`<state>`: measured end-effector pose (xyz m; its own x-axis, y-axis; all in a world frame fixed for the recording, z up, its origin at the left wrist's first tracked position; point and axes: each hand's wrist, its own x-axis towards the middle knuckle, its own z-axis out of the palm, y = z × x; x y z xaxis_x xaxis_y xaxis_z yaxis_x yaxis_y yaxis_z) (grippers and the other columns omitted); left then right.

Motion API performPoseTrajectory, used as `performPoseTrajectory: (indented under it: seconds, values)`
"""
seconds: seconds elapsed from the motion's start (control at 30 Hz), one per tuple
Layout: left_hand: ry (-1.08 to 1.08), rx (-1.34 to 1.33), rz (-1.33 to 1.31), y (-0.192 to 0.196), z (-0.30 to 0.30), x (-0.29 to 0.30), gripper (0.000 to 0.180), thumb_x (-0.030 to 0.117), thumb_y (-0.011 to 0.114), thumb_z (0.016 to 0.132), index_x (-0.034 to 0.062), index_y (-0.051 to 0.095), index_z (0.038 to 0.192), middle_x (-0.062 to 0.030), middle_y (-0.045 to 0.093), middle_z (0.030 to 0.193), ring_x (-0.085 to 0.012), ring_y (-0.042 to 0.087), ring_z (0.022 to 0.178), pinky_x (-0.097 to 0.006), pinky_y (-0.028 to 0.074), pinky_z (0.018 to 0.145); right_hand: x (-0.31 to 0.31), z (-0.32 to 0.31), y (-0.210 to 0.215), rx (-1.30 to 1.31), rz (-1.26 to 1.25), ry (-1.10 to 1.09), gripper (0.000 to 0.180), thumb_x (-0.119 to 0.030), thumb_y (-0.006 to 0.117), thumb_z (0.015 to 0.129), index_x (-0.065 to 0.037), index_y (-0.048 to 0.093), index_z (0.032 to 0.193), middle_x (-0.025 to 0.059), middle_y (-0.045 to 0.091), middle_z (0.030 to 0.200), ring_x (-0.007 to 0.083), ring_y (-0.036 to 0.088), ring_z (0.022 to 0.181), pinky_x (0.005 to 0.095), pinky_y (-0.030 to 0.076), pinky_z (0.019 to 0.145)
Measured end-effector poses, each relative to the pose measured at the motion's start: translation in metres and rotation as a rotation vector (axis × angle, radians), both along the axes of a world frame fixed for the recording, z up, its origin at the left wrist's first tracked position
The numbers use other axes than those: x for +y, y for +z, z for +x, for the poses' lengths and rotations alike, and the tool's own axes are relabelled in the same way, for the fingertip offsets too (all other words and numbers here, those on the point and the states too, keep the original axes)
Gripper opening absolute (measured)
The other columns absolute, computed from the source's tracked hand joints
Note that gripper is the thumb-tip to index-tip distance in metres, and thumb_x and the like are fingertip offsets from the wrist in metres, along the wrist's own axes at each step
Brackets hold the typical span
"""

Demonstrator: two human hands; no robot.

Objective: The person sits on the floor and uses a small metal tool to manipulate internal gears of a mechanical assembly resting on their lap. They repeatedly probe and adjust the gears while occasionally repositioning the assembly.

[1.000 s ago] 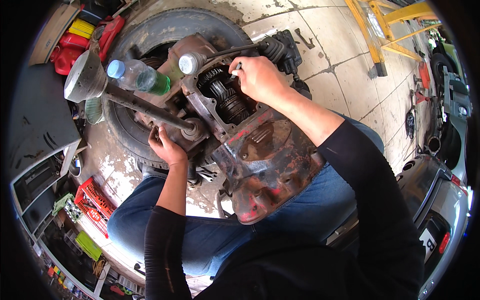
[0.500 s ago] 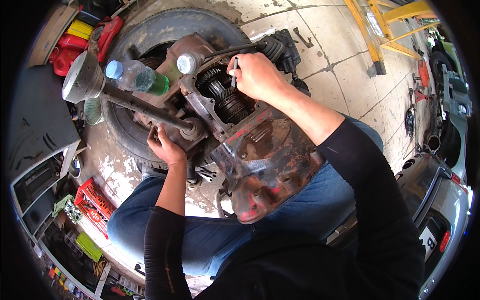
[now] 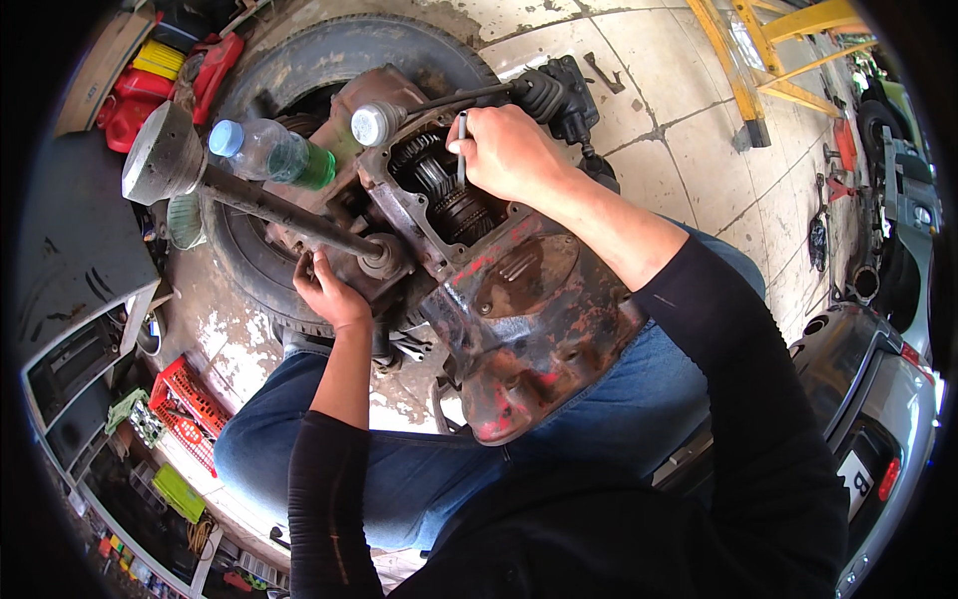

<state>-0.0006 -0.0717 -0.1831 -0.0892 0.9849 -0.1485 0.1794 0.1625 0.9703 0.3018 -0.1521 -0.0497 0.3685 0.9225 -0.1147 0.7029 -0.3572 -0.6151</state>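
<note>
A greasy gearbox housing (image 3: pixel 544 290) with red paint traces lies between my legs, its top opening exposing gears and shafts (image 3: pixel 454 200). My right hand (image 3: pixel 514 150) is closed round a slim metal rod (image 3: pixel 462 150), whose lower end points down into the opening among the gears. Fingers and thumb of my left hand (image 3: pixel 331 295) pinch the lower edge of the attached brown housing section (image 3: pixel 384 285); part of the fingers is hidden. Above that hand runs a thick shaft (image 3: pixel 289 218) with a cone-shaped end (image 3: pixel 165 160).
A bottle of green liquid (image 3: pixel 274 155) and a white-capped container (image 3: pixel 377 125) stand on the housing. Behind lies a large tyre (image 3: pixel 349 45). A gear-lever assembly (image 3: pixel 559 100), yellow stand (image 3: pixel 733 70), red crate (image 3: pixel 190 404) and shelving (image 3: pixel 75 369) surround me.
My right hand has shifted slightly left, and the rod has moved with it over the opening. My left hand stays in the same place.
</note>
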Motion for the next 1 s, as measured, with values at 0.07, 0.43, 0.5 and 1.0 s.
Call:
performPoseTrajectory:
  seconds: [0.07,0.43,0.5,1.0]
  values:
    - [-0.004,-0.004,0.009,-0.002,-0.001,0.001,0.049,0.032,0.067,0.107,-0.0058,0.054,0.134,-0.0141,0.061,0.126,-0.0222,0.058,0.116,-0.037,0.045,0.106,-0.002,-0.006,0.002,0.02,-0.009,-0.034,0.012,-0.01,0.069,0.096,-0.002,0.078,0.098,0.0233,0.074,0.086,0.0409,0.075,0.087,0.0487,0.058,0.081]
    - [-0.015,0.006,0.003,-0.001,-0.001,0.001,0.049,0.032,0.067,0.107,-0.0052,0.052,0.135,-0.0143,0.062,0.126,-0.0212,0.06,0.115,-0.036,0.047,0.104,-0.006,-0.01,-0.01,-0.02,0.021,-0.049,0.011,-0.01,0.07,0.097,-0.004,0.079,0.099,0.0229,0.072,0.076,0.04,0.074,0.077,0.0467,0.059,0.075]
    - [-0.012,-0.01,0.004,-0.001,-0.001,0.001,0.049,0.032,0.067,0.106,-0.0049,0.052,0.136,-0.0143,0.062,0.126,-0.0213,0.06,0.115,-0.036,0.047,0.104,-0.006,-0.015,-0.002,-0.001,-0.041,-0.017,0.011,-0.011,0.071,0.096,-0.004,0.079,0.099,0.0229,0.072,0.076,0.04,0.074,0.076,0.0463,0.059,0.074]
    - [0.004,-0.041,0.027,-0.009,-0.002,0.002,0.05,0.029,0.069,0.105,-0.0065,0.052,0.136,-0.0175,0.057,0.133,-0.0254,0.058,0.122,-0.038,0.045,0.11,-0.009,-0.014,0.009,0.063,0.091,-0.116,0.012,-0.01,0.068,0.096,0.0,0.075,0.096,0.0228,0.07,0.071,0.0397,0.073,0.071,0.0476,0.057,0.069]
